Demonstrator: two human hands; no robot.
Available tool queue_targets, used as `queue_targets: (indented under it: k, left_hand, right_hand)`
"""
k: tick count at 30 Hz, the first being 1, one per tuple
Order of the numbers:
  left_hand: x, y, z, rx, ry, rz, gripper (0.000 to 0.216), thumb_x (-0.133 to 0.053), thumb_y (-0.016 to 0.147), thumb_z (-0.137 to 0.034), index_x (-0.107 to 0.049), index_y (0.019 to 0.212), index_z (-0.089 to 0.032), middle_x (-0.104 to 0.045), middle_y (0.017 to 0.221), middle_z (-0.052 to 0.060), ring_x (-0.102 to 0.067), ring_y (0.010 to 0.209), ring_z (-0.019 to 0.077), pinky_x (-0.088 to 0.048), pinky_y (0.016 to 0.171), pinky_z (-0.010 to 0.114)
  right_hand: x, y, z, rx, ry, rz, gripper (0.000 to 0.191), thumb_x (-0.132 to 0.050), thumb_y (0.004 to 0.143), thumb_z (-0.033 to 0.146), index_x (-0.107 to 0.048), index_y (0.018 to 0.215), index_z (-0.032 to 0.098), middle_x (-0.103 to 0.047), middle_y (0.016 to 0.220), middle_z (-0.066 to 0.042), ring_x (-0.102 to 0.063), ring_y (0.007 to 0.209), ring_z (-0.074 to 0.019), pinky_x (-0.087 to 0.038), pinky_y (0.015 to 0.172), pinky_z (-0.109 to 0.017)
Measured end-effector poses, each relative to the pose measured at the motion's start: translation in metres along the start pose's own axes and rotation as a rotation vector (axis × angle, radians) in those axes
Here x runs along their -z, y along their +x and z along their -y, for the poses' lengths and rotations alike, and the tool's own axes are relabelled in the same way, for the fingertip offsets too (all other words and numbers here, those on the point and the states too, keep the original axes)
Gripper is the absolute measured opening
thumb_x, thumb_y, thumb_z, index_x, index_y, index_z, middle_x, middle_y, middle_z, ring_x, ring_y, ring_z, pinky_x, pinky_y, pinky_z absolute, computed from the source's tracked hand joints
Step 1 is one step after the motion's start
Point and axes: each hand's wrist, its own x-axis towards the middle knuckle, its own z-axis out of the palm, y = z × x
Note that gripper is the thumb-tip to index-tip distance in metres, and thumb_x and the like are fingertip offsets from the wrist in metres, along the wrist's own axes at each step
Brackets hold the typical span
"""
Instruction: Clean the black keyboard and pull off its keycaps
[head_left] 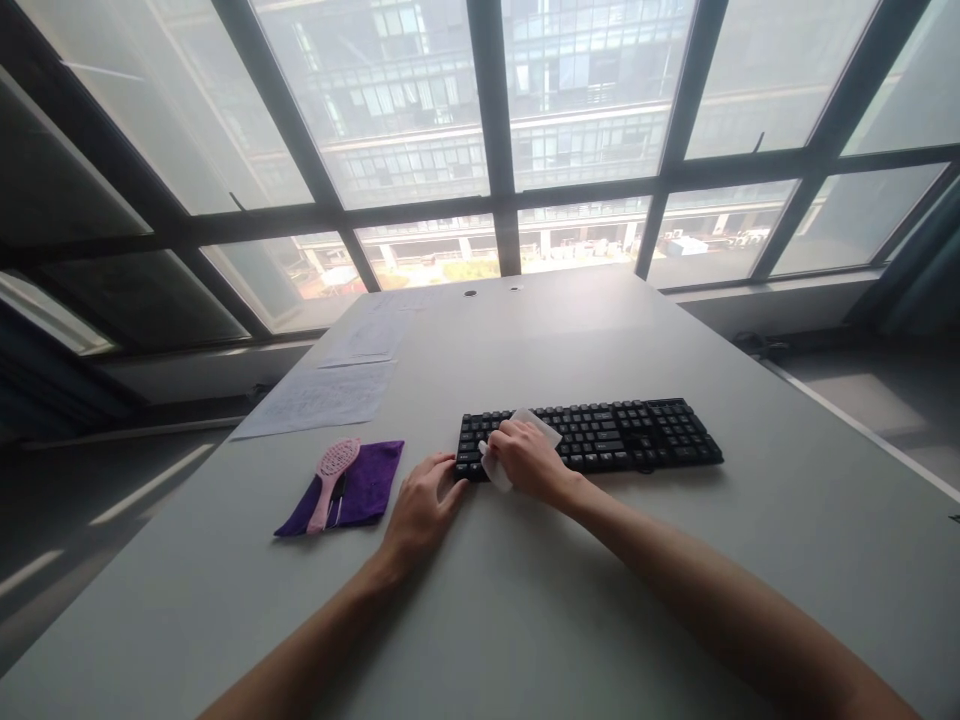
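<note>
A black keyboard [652, 437] lies flat on the white table in front of me. My left hand [421, 503] grips its left end, thumb at the near corner and fingers along the side. Bunched in my right hand [529, 460] is a white tissue [541, 425], pressed down on the left part of the keys. The fingers are closed around it, and its ends stick out on both sides of the hand. The keys under that hand are hidden.
Left of my left hand, a pink hairbrush [337, 460] lies on a purple cloth [380, 478], with small slim items beside its handle. Printed paper sheets [319, 395] lie along the table's left edge. Tall windows stand beyond the white table [570, 345].
</note>
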Motion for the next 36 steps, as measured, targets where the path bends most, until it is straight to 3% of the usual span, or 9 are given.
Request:
queue_targets:
  k: [3,9,15,18,29,36]
  left_hand:
    - [0.0,0.001,0.002,0.03,-0.022,-0.012,0.04,-0.059,0.089,-0.047,-0.068,0.114,-0.018,-0.066,0.125,0.011,-0.06,0.12,0.0297,-0.047,0.106,0.045]
    - [0.0,0.003,0.01,0.067,-0.005,0.024,0.039,-0.063,0.083,-0.059,-0.064,0.088,-0.02,-0.064,0.124,0.012,-0.061,0.118,0.0314,-0.049,0.103,0.044]
    - [-0.001,0.011,0.018,0.065,0.023,0.055,0.073,-0.066,0.077,-0.063,-0.052,0.132,-0.018,-0.062,0.134,0.015,-0.058,0.124,0.0352,-0.047,0.105,0.048]
    - [-0.002,0.012,0.021,0.029,0.057,0.096,0.078,-0.063,0.08,-0.061,-0.043,0.143,-0.02,-0.057,0.142,0.015,-0.055,0.13,0.0344,-0.044,0.109,0.049]
    - [-0.002,0.011,0.018,-0.028,0.184,0.139,0.074,-0.052,0.089,-0.061,-0.039,0.147,-0.019,-0.056,0.141,0.016,-0.055,0.129,0.0354,-0.044,0.107,0.048]
    - [-0.002,0.017,0.015,0.011,0.237,0.189,0.073,-0.045,0.088,-0.065,-0.037,0.147,-0.022,-0.058,0.137,0.014,-0.058,0.121,0.0352,-0.047,0.102,0.048]
  right_hand:
    - [-0.009,-0.002,0.005,-0.046,-0.002,-0.041,0.015,-0.052,0.099,0.018,-0.063,0.088,0.016,-0.064,0.091,-0.006,-0.055,0.087,-0.0191,-0.035,0.076,-0.03]
    - [-0.012,-0.004,0.015,-0.109,0.031,-0.041,0.008,-0.056,0.093,0.016,-0.061,0.087,0.016,-0.064,0.09,-0.006,-0.056,0.084,-0.0189,-0.036,0.071,-0.03]
    - [-0.01,-0.007,0.019,-0.112,0.021,-0.037,0.004,-0.057,0.089,0.013,-0.06,0.089,0.016,-0.065,0.092,-0.007,-0.057,0.086,-0.0201,-0.037,0.073,-0.031]
    - [-0.011,-0.007,0.018,-0.122,0.006,-0.036,0.003,-0.057,0.09,0.014,-0.059,0.09,0.016,-0.065,0.094,-0.007,-0.058,0.088,-0.0206,-0.038,0.075,-0.031]
    - [-0.009,-0.007,0.015,-0.097,-0.003,-0.043,0.005,-0.056,0.093,0.019,-0.06,0.092,0.017,-0.066,0.094,-0.006,-0.06,0.088,-0.0203,-0.041,0.076,-0.031]
    - [-0.006,-0.006,0.014,-0.071,-0.071,-0.014,0.009,-0.051,0.097,0.021,-0.059,0.094,0.017,-0.066,0.099,-0.007,-0.061,0.093,-0.0207,-0.046,0.079,-0.031]
